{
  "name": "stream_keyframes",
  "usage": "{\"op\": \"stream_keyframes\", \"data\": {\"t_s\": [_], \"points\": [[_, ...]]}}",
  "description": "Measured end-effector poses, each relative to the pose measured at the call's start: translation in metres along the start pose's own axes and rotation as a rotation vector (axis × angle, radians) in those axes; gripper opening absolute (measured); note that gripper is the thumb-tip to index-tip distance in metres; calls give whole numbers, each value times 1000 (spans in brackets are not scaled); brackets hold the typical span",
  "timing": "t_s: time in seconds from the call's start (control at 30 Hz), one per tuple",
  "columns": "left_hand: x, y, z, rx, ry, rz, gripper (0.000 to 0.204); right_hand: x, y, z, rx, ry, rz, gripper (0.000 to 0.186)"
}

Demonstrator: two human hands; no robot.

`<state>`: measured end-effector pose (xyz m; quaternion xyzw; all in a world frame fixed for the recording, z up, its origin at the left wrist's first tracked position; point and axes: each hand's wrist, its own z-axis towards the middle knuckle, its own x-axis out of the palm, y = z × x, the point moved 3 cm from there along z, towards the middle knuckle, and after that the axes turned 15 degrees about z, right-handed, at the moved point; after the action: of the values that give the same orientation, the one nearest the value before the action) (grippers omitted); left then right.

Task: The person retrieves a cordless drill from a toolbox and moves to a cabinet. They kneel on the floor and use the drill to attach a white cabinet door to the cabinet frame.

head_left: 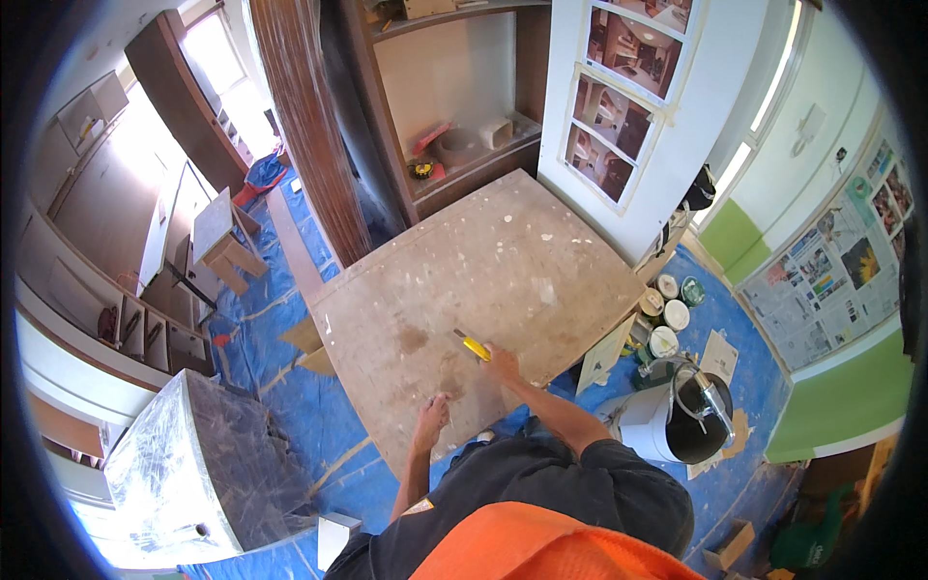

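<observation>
A worn plywood board [561, 275] with paint spots and stains lies flat in front of me. My right hand [501, 362] is closed round a yellow utility knife [474, 344], held over the board with its tip toward the far left. Lower and to the left, my left hand [435, 411] is closed near the board's front part, its fingers curled; whatever it holds is too small to make out.
Behind stand an open cabinet [445, 72] holding a tape measure and a white panel [551, 116] with taped photos. Right are paint cans [675, 314] and a bucket [648, 425]; left, a small table [213, 227] and plastic-wrapped furniture [169, 454]. Blue sheeting [275, 353] covers the floor.
</observation>
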<state>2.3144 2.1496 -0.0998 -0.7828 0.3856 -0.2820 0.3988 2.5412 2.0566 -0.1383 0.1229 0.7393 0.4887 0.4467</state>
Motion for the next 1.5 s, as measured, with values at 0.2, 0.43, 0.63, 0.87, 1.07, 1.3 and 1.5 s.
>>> {"op": "stream_keyframes", "data": {"t_s": [0.2,0.43,0.63,0.87,1.07,1.3,1.5], "points": [[5,5,4,24,-67,61,24,-1,4,-1,-105,41,-77,37],[32,-8,12,-54,-281,-120,22,-29,5,29,-236,336,-88,42],[100,-27,39,-75,-258,-40,26,-34,-2,41,-204,452,-129,41],[155,-38,45,-102,-364,-92,30,-36,-14,52,-374,506,-48,37],[177,-29,34,-160,-431,-132,31,-34,-21,60,-365,674,9,33],[187,-32,43,-106,-472,-204,27,-49,-17,58,-346,689,65,32],[195,-35,52,-76,-461,-182,29,-60,-18,66,-320,747,145,36]]}}
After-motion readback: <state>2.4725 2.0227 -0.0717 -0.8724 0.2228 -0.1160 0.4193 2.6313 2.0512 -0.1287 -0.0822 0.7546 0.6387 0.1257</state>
